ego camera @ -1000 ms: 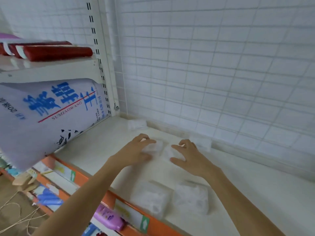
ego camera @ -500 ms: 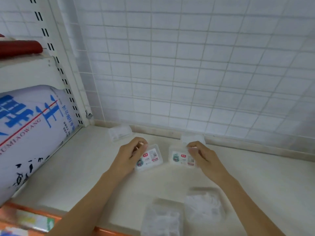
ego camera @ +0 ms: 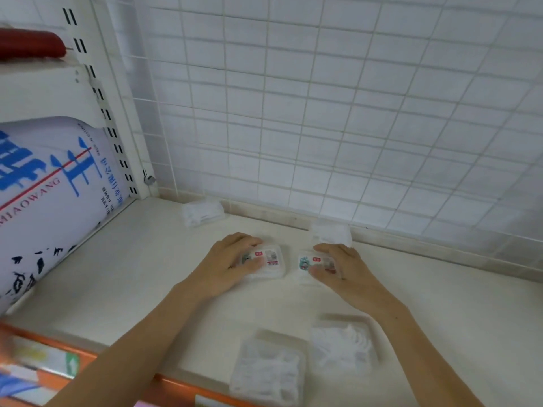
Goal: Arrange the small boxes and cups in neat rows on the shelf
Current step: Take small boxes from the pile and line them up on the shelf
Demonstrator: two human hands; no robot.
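On the cream shelf (ego camera: 123, 277) lie several small clear plastic boxes. My left hand (ego camera: 229, 264) grips one labelled box (ego camera: 271, 259) from its left side, fingers over the top and thumb on the near edge. My right hand (ego camera: 340, 267) holds a second labelled box (ego camera: 308, 262) the same way from the right. The two boxes lie flat side by side, a small gap apart. Two unlabelled boxes sit at the back: one far left (ego camera: 201, 212), one behind my right hand (ego camera: 332, 233). Two more lie near the front edge (ego camera: 269, 371) (ego camera: 343, 345).
A white wire grid (ego camera: 323, 113) backs the shelf. A large white sack with blue lettering (ego camera: 50, 198) leans in on the left. A red roll (ego camera: 29, 47) lies on the upper left shelf. An orange price rail (ego camera: 88, 356) runs along the front edge.
The view swung right and settled from blur. Both hands went from resting over the two middle boxes to gripping them at the sides, labels now showing; the boxes stay side by side.
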